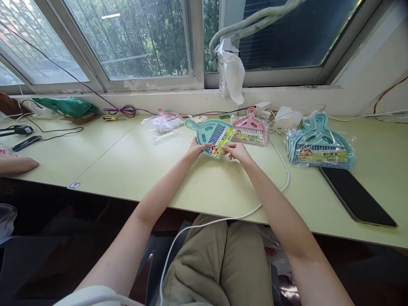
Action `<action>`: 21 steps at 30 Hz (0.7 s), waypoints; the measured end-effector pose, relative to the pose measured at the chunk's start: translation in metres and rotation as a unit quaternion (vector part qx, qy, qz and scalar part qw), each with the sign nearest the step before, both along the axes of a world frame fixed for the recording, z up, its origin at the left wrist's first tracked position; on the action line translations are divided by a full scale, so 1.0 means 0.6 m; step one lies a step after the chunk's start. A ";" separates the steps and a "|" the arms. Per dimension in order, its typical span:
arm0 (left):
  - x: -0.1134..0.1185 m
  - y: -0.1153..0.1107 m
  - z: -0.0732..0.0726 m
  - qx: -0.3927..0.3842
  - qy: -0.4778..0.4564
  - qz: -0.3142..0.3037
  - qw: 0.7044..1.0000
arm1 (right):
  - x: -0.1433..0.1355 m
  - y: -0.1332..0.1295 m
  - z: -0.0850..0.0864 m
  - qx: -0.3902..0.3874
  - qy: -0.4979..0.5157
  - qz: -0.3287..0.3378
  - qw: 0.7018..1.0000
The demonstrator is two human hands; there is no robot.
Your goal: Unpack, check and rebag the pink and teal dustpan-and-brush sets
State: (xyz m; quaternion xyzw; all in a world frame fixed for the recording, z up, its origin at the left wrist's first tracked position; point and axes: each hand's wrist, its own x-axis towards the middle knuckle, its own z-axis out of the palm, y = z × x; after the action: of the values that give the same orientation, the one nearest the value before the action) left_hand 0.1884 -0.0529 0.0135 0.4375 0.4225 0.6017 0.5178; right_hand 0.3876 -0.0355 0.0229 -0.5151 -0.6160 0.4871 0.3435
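Above the table, a teal dustpan-and-brush set [208, 131] is tilted, its handle toward the upper left. A yellow-green label card [223, 142] lies slantwise across its front. My left hand [196, 149] is closed on the set's lower left edge, thumb on the front. At the card's right edge, my right hand [235, 152] pinches the card between thumb and fingers. Just behind, a pink set [250, 127] with a similar label rests on the table. Further left lies another pink set [165, 121] in clear wrapping. Wrapped teal sets [320, 142] are stacked at the right.
A black phone [357, 195] lies at the table's [108, 170] right front. A white cable [283, 161] loops past my right forearm and over the front edge. Another person's arm [17, 165] rests at the far left, near a green bag [68, 106]. A tissue pack [229, 70] hangs by the window.
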 end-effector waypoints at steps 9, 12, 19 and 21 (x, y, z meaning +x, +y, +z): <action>0.004 0.001 -0.003 0.011 0.002 0.000 1.000 | 0.008 0.001 0.006 0.066 -0.148 -0.022 0.987; 0.005 0.001 -0.004 0.007 0.003 -0.002 1.000 | 0.005 -0.005 0.012 0.069 -0.179 -0.029 0.981; 0.007 0.000 -0.003 0.016 0.008 -0.011 1.000 | 0.003 -0.018 0.020 0.093 -0.239 -0.045 0.966; 0.007 -0.001 -0.003 0.017 0.008 -0.013 1.000 | 0.003 -0.018 0.019 0.086 -0.243 -0.042 0.965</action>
State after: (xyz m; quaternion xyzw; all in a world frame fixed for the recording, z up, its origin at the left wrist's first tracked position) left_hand 0.1926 -0.0538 0.0120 0.4564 0.4103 0.5987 0.5147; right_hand 0.3894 -0.0463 0.0342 -0.6120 -0.6984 0.2779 0.2460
